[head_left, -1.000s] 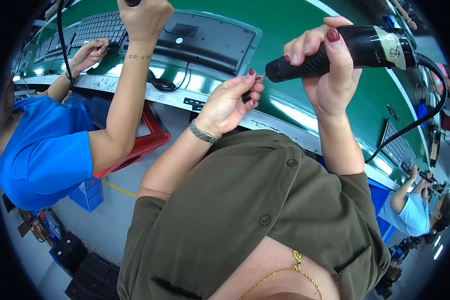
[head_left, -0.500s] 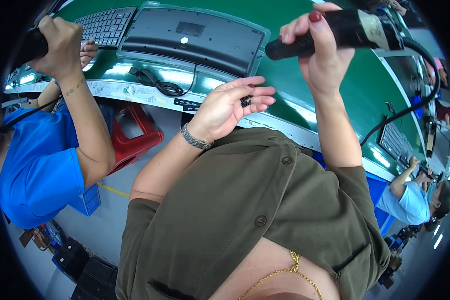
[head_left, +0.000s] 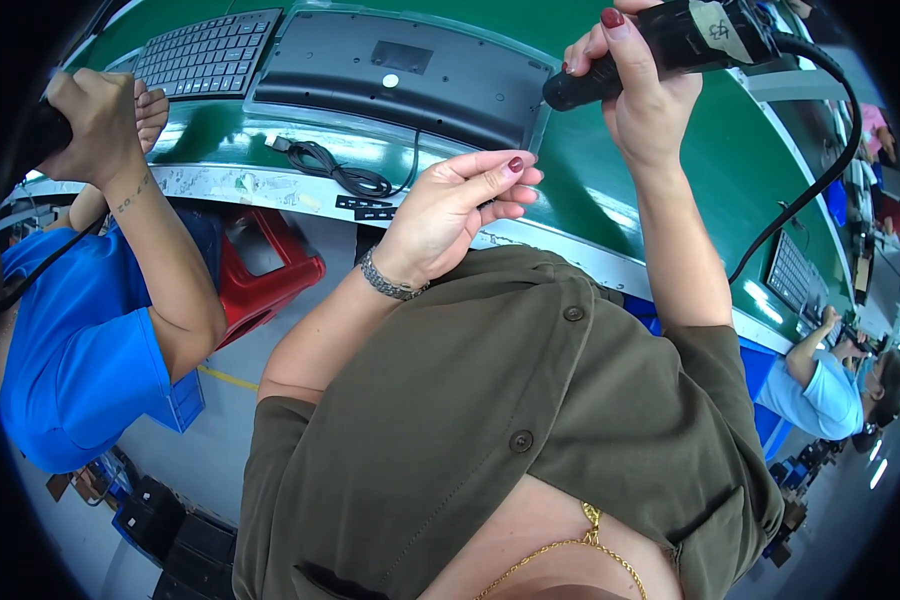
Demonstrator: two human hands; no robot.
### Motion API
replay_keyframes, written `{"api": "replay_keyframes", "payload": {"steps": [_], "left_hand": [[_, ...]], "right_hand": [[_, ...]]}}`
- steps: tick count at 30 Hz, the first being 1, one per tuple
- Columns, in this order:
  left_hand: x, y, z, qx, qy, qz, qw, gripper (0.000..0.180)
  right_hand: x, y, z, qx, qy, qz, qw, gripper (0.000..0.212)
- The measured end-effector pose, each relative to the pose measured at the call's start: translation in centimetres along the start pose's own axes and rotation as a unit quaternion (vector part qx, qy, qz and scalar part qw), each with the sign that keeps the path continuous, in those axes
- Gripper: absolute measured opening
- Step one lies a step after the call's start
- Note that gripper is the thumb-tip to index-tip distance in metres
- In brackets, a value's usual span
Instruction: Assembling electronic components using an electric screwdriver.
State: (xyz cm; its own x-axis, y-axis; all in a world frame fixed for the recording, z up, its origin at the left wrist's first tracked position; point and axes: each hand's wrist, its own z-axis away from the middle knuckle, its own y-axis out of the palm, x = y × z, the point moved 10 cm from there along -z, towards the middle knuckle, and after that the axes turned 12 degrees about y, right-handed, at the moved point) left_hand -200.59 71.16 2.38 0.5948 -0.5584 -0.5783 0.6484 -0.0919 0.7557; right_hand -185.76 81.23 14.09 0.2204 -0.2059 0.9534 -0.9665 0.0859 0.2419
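An upside-down black keyboard (head_left: 320,70) lies in front of me, its underside dotted with screw holes and bearing a round white sticker. My right hand (head_left: 652,110) is wrapped round a black electric screwdriver (head_left: 675,40) with a band of pale tape. The screwdriver's nose points left and down at the keyboard's right end; whether its bit touches is too small to tell. Near the table's front edge, my left hand (head_left: 455,205) is closed, thumb and index fingertip together. The small black screws seen in it a moment ago are now hidden by the fingers.
A coiled black cable (head_left: 340,170) rests before the keyboard on the green table (head_left: 595,190). Another keyboard (head_left: 210,55) lies left, beside a co-worker's hand (head_left: 95,120) gripping a black tool. The screwdriver's cord (head_left: 820,190) loops down on the right. A red stool (head_left: 270,270) stands below the table.
My left hand has gone from an open palm with small black screws to closed fingers with thumb and index together. The screwdriver has moved slightly up and right.
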Motion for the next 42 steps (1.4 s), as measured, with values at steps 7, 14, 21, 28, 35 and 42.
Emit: {"api": "replay_keyframes", "payload": {"steps": [7, 14, 21, 28, 35, 42], "left_hand": [[-1.1, -0.8, -0.3, 0.010, 0.013, -0.045, 0.999, 0.022], [-2.2, -0.8, -0.8, -0.036, 0.027, -0.001, 0.999, 0.022], [-2.4, -1.4, -1.2, -0.045, 0.011, 0.021, 0.999, 0.020], [-2.1, -1.3, -1.6, 0.004, -0.011, 0.050, 0.999, 0.019], [-2.6, -1.4, -1.5, 0.041, -0.041, 0.044, 0.997, 0.018], [-3.1, -1.6, -1.1, 0.067, -0.067, 0.066, 0.993, 0.020]], "right_hand": [[-0.4, 0.7, 0.4, 0.003, 0.005, 0.028, 1.000, 0.024], [-0.9, 1.2, 1.1, -0.004, 0.025, 0.056, 0.998, 0.025], [3.1, 3.1, 2.4, 0.011, -0.017, -0.021, 1.000, 0.028], [6.2, 6.2, 3.4, 0.091, -0.055, -0.186, 0.977, 0.034], [5.8, 6.7, 3.3, 0.069, -0.011, -0.233, 0.970, 0.034], [4.1, 7.4, 2.9, 0.063, 0.050, -0.283, 0.956, 0.033]]}}
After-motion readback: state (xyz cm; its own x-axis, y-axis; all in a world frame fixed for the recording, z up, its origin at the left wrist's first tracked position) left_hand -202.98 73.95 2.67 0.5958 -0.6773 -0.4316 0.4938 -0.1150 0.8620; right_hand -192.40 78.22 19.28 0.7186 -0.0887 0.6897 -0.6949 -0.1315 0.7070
